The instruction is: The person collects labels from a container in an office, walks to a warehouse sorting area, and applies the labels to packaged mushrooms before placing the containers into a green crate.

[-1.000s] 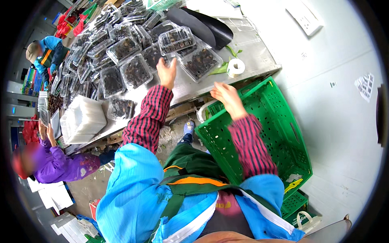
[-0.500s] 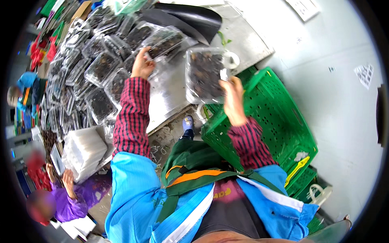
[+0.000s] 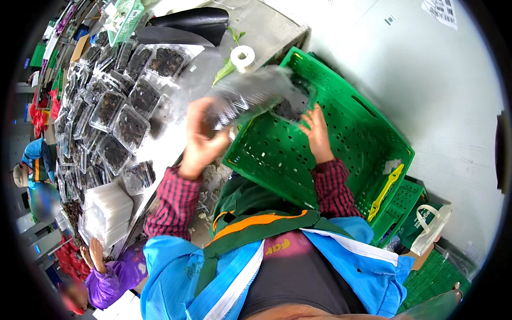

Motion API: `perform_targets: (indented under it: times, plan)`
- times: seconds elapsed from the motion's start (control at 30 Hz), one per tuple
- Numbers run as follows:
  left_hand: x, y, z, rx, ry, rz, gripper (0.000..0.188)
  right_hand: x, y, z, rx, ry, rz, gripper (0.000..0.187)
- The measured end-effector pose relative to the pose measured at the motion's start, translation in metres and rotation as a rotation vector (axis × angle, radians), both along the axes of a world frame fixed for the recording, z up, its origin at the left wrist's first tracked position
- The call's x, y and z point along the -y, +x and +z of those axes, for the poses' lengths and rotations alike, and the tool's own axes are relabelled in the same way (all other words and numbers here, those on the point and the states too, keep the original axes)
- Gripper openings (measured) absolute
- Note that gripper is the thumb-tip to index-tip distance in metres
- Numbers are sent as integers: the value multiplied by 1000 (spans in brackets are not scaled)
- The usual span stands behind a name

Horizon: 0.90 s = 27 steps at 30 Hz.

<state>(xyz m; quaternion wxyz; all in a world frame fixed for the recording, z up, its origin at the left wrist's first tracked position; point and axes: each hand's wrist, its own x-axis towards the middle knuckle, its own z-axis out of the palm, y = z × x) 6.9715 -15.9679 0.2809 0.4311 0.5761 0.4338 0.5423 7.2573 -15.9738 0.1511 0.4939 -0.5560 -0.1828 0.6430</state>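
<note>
My left hand [image 3: 200, 140] grips the end of a clear plastic clamshell box [image 3: 250, 93], smeared by motion, over the crate's left side. My right hand [image 3: 316, 133] reaches over the green perforated crate [image 3: 341, 154]. Its fingers grip the near right edge of another clear box [image 3: 292, 106] with dark contents, at the crate's far end; the left-hand box partly covers it. Many similar boxes [image 3: 130, 128], filled with dark brown pieces, lie heaped on the metal table [image 3: 261, 29] to the left.
A white tape roll [image 3: 242, 57] and green leaves [image 3: 225, 70] lie near the table's corner, with a black sheet [image 3: 186, 26] beyond. Stacked clear lids or trays [image 3: 106, 210] stand at left, beside a person in purple [image 3: 114, 280]. A yellow strip [image 3: 385, 193] lies along the crate's right end.
My right hand has lowered its box into the crate's far end. My left hand has taken a box from the heap and brought it right, toward the crate. The view has shifted.
</note>
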Motion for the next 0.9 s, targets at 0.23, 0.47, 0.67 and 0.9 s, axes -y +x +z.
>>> perform_targets:
  times: [0.23,0.47,0.67,0.9]
  plan:
    - [28,114,-46,-688,425,-728,64,49,76,-24,-349,-13,-46,37]
    - [16,-21,-64,-525,-91,277,48,20,145,-153,1242,20,-5,58]
    - [72,-254,-101,-423,-305,1324,74,-66,-123,48,210,469,256,36]
    - [44,-287,-124,843,-681,901,58,-165,-427,-60,374,353,836,39]
